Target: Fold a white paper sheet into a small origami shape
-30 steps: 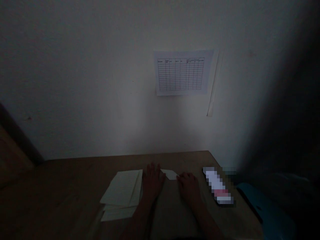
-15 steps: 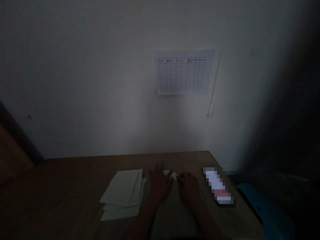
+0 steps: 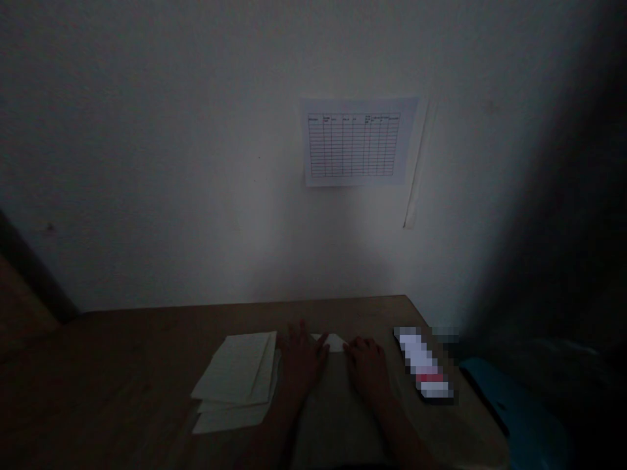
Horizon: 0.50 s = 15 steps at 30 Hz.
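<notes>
A sheet of paper is being held flat under the spread, ungripping fingers of the left hand and right hand, its long axis running forward, its white tip between the fingertips, a stack of papers just left of the left fingers.

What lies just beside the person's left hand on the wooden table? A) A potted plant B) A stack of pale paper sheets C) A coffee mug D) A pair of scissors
B: a stack of pale paper sheets lies on the wooden table, just beside the left hand.
</notes>
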Available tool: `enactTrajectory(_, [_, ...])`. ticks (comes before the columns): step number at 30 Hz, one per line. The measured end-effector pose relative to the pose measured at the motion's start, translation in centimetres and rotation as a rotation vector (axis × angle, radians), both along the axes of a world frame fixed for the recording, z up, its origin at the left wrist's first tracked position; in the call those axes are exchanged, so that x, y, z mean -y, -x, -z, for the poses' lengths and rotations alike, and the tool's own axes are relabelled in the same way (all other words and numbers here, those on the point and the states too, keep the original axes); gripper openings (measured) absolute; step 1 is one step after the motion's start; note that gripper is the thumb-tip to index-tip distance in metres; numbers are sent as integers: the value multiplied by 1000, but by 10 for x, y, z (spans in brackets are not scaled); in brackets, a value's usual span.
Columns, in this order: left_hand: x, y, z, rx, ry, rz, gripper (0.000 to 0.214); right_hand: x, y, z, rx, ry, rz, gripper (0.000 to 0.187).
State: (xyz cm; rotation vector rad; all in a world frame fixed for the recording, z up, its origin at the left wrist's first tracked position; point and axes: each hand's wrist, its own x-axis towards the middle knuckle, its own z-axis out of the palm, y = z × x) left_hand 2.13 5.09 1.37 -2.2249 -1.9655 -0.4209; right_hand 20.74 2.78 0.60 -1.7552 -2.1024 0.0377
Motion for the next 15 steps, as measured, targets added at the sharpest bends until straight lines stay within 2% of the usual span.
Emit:
enactTrajectory(6, [4,-3,-10,-27,-30,-57,43,0,1,4,-11,-15,25,31])
enactTrajectory(9, [6,-7,-13,-48,-22,-38,40,0,0,4,-11,-8,22,31])
enactTrajectory(15, [7,-2,-15,-62,-19,-76,39,0,1,-1,-14,18,13,33])
